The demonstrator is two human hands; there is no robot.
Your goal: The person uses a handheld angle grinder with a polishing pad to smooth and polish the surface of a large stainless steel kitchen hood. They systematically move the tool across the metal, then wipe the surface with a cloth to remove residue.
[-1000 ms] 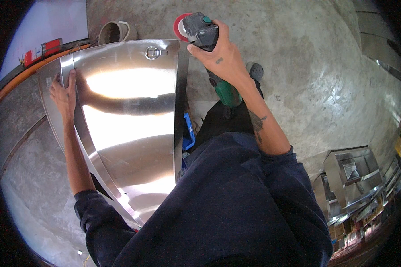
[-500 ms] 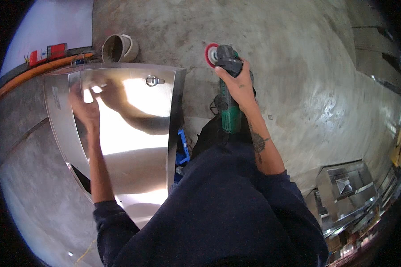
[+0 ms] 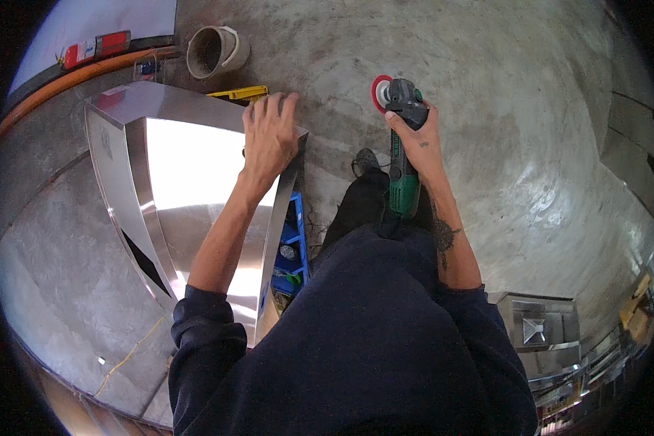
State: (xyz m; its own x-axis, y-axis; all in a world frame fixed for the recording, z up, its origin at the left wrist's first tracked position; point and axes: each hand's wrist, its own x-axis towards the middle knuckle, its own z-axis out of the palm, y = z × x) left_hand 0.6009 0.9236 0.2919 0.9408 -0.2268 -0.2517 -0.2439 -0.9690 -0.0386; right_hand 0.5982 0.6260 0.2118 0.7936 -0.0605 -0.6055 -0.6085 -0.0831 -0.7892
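Note:
My right hand (image 3: pixel 423 145) is wrapped round the head end of a green and black angle grinder (image 3: pixel 403 190), which carries a red-rimmed disc (image 3: pixel 380 93) at its far end. The grinder hangs upright in the picture, its green end close to my body. My left hand (image 3: pixel 270 142) is over the far right corner of a shiny sheet-metal housing (image 3: pixel 196 163), fingers stretched out and slightly apart. Whether the palm presses on the metal, I cannot tell. That hand mostly hides the small ring latch on the panel.
Beyond the housing stand a pale bucket (image 3: pixel 216 52) and a yellow item (image 3: pixel 243 94). A blue crate (image 3: pixel 296 232) with things in it sits at the housing's right side. An orange pipe (image 3: pixel 80 81) and red boxes (image 3: pixel 102 46) lie far left. More metal housings (image 3: pixel 548 320) are lower right.
My left hand has moved right across the panel to its far right corner. The housing appears turned in view, showing more of its far side. The grinder, still held, sits slightly further right.

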